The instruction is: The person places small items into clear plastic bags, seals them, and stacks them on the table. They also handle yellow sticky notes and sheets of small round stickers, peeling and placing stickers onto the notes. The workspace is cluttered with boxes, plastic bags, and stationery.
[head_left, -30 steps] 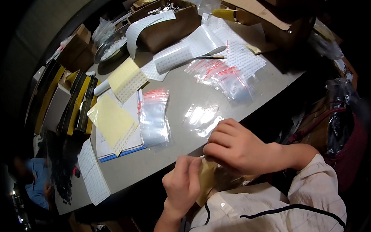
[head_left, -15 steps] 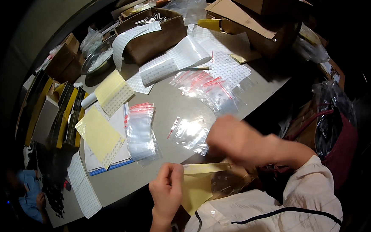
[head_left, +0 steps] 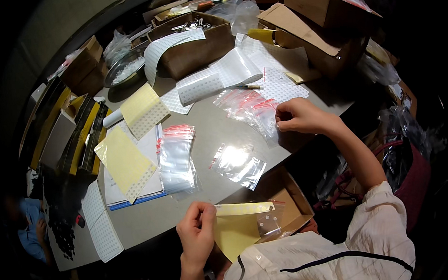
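In my left hand (head_left: pixel 196 234), closed at the near table edge, is a yellow sticker sheet (head_left: pixel 236 234) with its top edge folded into a strip. A small clear zip bag (head_left: pixel 271 220) with pale round dots hangs at the strip's right end. My right hand (head_left: pixel 302 115) reaches over the table, thumb and fingers pinched at the edge of a fanned pile of red-topped zip bags (head_left: pixel 250 107); how many it grips is hidden. Nearer me lie a few loose clear bags (head_left: pixel 241 164). Left of these is a stack of red-topped zip bags (head_left: pixel 178 161).
Below the table edge stands an open cardboard box (head_left: pixel 291 195). More yellow sheets (head_left: pixel 125 164) lie over papers at left. Behind are curled white sticker sheets (head_left: pixel 217 79), a pen (head_left: pixel 246 87) and a brown box of metal pieces (head_left: pixel 195 49). Another person's blue sleeve (head_left: pixel 30 229) shows far left.
My right hand has moved up and away from the yellow sheet to the fanned bags. The cardboard box and hanging bag now show clearly. My left hand keeps its hold.
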A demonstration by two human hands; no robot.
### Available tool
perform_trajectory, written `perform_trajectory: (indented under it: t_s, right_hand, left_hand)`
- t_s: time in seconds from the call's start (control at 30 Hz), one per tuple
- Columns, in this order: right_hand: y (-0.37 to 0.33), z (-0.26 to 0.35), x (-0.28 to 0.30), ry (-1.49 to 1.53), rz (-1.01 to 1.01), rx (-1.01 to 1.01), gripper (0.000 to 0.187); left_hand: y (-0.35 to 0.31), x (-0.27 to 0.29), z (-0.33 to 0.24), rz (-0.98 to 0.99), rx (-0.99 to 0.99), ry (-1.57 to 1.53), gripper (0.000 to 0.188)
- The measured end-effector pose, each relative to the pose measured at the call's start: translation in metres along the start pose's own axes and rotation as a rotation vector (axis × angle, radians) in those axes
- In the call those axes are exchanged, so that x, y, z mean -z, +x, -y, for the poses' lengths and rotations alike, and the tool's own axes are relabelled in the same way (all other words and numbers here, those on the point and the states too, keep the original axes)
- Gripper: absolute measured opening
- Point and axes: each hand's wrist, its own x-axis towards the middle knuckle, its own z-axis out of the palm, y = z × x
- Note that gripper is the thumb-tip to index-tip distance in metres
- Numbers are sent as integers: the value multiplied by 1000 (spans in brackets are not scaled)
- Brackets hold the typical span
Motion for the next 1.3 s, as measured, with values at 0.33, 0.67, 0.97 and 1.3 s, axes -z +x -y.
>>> perform_trajectory:
  t_s: [0.33,0.67,0.97,1.3]
  right_hand:
    - [-18,8,-14,-267,-113,25,52]
    - [-31,66,-57,-277,-52,266,53]
    - [-31,52,-37,260,183,272,22]
    - [-21,56,-64,-452,-196,407,28]
  left_hand:
    - [-8,10,11,-11,-50,-50,17]
    - [8,-24,-33,240,-553,293,6]
    - [5,-23,-20,285,-569,405,10]
    - [-5,-3,-23,221,-473,111,6]
